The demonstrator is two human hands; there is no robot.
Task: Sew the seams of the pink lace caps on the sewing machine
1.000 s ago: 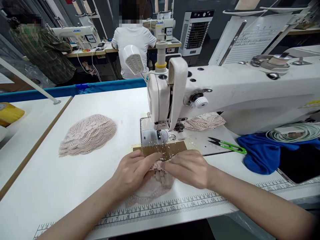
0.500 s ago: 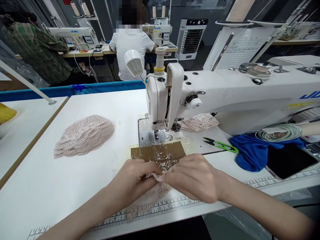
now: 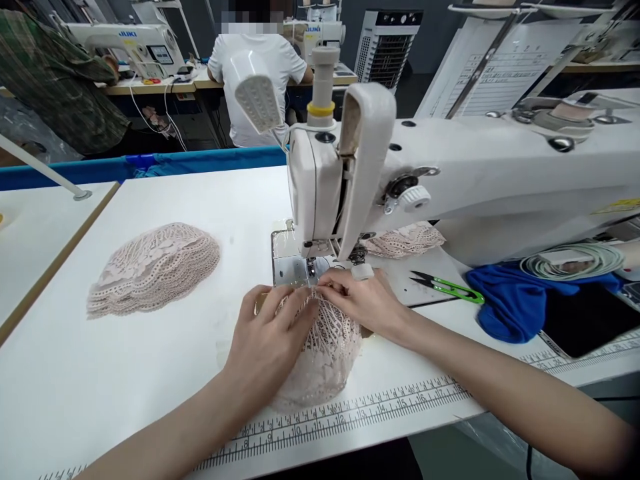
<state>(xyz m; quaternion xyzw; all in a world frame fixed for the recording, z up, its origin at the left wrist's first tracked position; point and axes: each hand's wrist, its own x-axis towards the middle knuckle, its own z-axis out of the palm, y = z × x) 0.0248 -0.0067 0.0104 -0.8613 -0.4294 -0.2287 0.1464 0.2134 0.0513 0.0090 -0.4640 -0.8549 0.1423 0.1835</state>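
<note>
A pale pink lace piece [image 3: 325,360] lies at the front of the white sewing machine [image 3: 320,193], its far edge close to the presser foot [image 3: 311,267]. My left hand [image 3: 273,337] is closed on that edge from the left, thumb and fingertips together on the lace. From the right, my right hand [image 3: 367,300] pinches the same edge, its fingertips nearly meeting the left ones. The metal needle plate [image 3: 285,263] shows just beyond my left fingers. Part of the lace under both hands is hidden.
A lace stack [image 3: 155,267] lies left; more lace [image 3: 405,240] sits behind the needle. Green thread snips [image 3: 450,288], a blue cloth [image 3: 505,300] and a dark phone [image 3: 590,320] are at right. A printed ruler [image 3: 350,413] runs along the front edge. Two people sit beyond.
Both hands have moved forward from near the table's front edge up to the presser foot, bringing the lace. The bunched lace is now spread out below the hands. The view has shifted slightly.
</note>
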